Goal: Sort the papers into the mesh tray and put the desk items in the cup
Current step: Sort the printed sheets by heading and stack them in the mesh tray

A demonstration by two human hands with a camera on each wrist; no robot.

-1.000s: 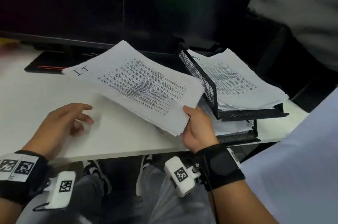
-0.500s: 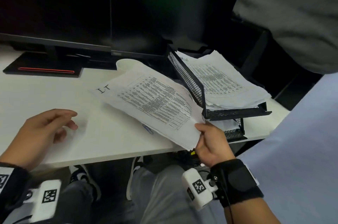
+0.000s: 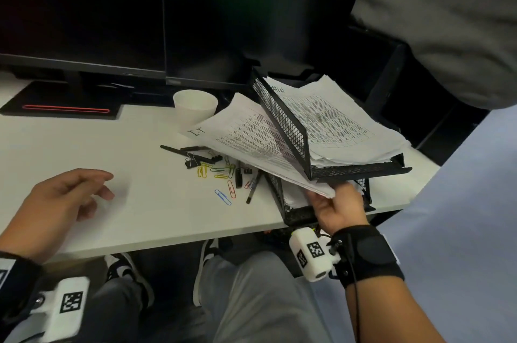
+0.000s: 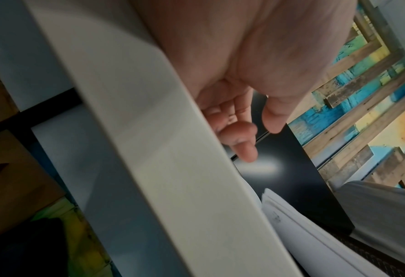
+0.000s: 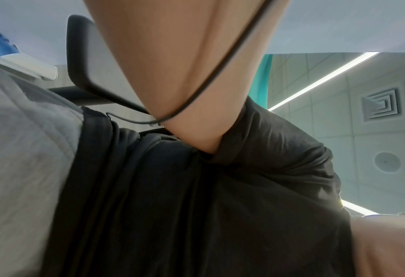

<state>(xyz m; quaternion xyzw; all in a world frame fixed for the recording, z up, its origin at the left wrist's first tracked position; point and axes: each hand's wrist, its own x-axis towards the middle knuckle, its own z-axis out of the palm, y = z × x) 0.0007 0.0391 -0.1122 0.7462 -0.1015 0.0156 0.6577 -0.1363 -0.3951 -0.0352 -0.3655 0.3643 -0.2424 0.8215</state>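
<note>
Head view: bright white worktop [image 3: 145,202], very dark at 12 o'clock.
Shadows: soft, under the left hand [image 3: 60,200].
Left wrist view: blurry up close, a white glare spot in the middle.
Right wrist view: ceiling light strips [image 5: 322,78] glow at 2 o'clock; cloth is blurry.

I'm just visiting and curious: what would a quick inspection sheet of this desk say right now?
Surface: white desk, bare at the left.
Job's things: paper stack marked "LT", partly slid under the top tier of the black mesh tray; more papers on that tier; white cup upright.
Clutter: coloured paper clips, binder clips and pens loose between cup and tray.
Hands: right hand grips the stack's near corner; left hand holds nothing, fingers loosely bent over the desk.
Cables: thin black cable along the right forearm.
Surroundings: dark monitors behind; a person in grey at the right.
</note>
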